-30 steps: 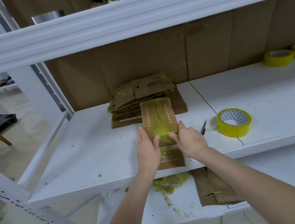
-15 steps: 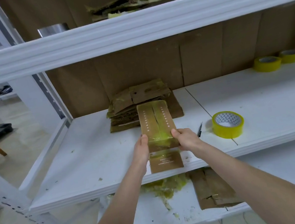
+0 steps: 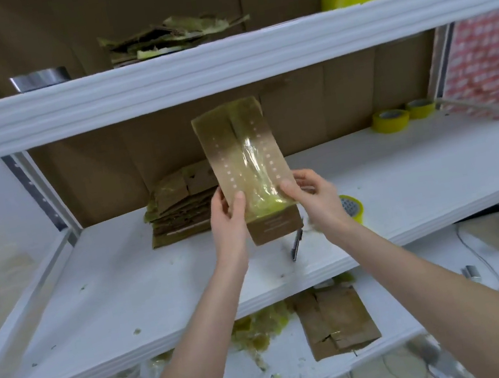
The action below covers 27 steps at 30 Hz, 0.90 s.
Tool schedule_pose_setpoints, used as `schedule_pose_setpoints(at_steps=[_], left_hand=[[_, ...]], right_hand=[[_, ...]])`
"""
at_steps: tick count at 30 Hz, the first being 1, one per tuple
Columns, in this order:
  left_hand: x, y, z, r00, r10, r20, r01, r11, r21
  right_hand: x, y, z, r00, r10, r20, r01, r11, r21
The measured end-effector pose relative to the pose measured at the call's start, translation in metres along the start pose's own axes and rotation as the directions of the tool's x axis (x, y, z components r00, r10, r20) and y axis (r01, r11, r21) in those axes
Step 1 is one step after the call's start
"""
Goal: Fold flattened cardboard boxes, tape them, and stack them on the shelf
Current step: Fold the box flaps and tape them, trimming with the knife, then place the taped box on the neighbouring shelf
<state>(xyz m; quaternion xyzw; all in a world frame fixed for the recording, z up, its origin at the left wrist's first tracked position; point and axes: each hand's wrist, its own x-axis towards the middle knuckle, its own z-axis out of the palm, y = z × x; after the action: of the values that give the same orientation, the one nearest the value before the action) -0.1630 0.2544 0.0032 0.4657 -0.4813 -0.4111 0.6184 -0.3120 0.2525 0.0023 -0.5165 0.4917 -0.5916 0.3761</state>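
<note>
A small brown cardboard box (image 3: 245, 163), folded and sealed with yellowish tape along its seam, is lifted above the middle shelf (image 3: 127, 297) and tilted upward. My left hand (image 3: 228, 217) grips its lower left edge, thumb on the front. On the lower right edge my right hand (image 3: 315, 199) holds it the same way. Behind the box lies a stack of flattened boxes (image 3: 178, 208) on the middle shelf. More flattened, taped cardboard (image 3: 171, 36) sits on the top shelf.
A yellow tape roll (image 3: 353, 207) lies behind my right wrist, and a dark cutter (image 3: 296, 244) lies below the box. Two more yellow rolls (image 3: 391, 120) sit at the back right. Flat cardboard (image 3: 334, 320) and tape scraps lie on the bottom shelf. A metal tin (image 3: 38, 79) stands top left.
Both hands have lifted the taped box off the middle shelf and tilted it up toward the top shelf. My view has also risen, showing more of the top shelf.
</note>
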Motion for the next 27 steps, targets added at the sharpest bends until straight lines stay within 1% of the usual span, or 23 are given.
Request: schedule_pose_setpoints(at_steps=[2,5,6,7,9,10,12,14,16,19,21,22,25,27], left_hand=[[0.005,0.004,0.014,0.999,-0.034,0.004,0.034,0.999,-0.029],[0.003,0.000,0.040,0.992,-0.124,0.020,0.126,0.984,-0.123],[0.000,-0.004,0.051,0.987,-0.153,0.037,0.157,0.975,-0.155],[-0.005,-0.007,0.064,0.982,-0.178,0.059,0.186,0.965,-0.186],[-0.018,-0.012,0.095,0.976,-0.194,0.102,0.213,0.948,-0.235],[-0.025,-0.016,0.112,0.975,-0.188,0.115,0.212,0.946,-0.244],[-0.037,-0.020,0.147,0.980,-0.164,0.117,0.187,0.956,-0.224],[-0.047,-0.020,0.183,0.982,-0.149,0.116,0.163,0.978,-0.127],[-0.059,-0.014,0.218,0.968,-0.185,0.171,0.192,0.981,-0.027],[-0.074,-0.004,0.266,0.918,-0.267,0.292,0.259,0.964,0.068],[-0.078,-0.003,0.294,0.890,-0.322,0.324,0.290,0.946,0.143],[-0.078,-0.004,0.306,0.884,-0.341,0.318,0.305,0.939,0.160],[-0.071,-0.008,0.339,0.892,-0.365,0.267,0.340,0.930,0.138],[-0.061,-0.014,0.356,0.893,-0.391,0.222,0.364,0.919,0.151]], right_hand=[[0.003,-0.009,-0.018,0.999,-0.042,0.005,0.042,0.999,-0.020],[0.012,-0.016,-0.058,0.995,-0.097,-0.001,0.095,0.980,-0.177],[0.016,-0.015,-0.075,0.998,-0.063,-0.014,0.058,0.974,-0.217],[0.018,-0.015,-0.092,1.000,0.012,-0.019,-0.016,0.974,-0.227],[0.020,-0.015,-0.127,0.977,0.213,0.004,-0.209,0.962,-0.177],[0.020,-0.014,-0.145,0.960,0.278,0.027,-0.271,0.949,-0.160],[0.020,-0.015,-0.180,0.944,0.324,0.069,-0.314,0.942,-0.120],[0.021,-0.013,-0.214,0.960,0.275,0.060,-0.268,0.958,-0.106],[0.021,-0.008,-0.246,0.976,0.218,0.010,-0.215,0.967,-0.135],[0.021,-0.005,-0.288,0.989,0.146,0.005,-0.142,0.966,-0.217],[0.024,-0.002,-0.312,0.994,0.103,0.043,-0.089,0.962,-0.260],[0.027,-0.003,-0.324,0.994,0.094,0.057,-0.075,0.958,-0.276],[0.037,-0.010,-0.354,0.991,0.096,0.089,-0.060,0.939,-0.338],[0.049,-0.006,-0.371,0.991,0.110,0.082,-0.068,0.914,-0.400]])
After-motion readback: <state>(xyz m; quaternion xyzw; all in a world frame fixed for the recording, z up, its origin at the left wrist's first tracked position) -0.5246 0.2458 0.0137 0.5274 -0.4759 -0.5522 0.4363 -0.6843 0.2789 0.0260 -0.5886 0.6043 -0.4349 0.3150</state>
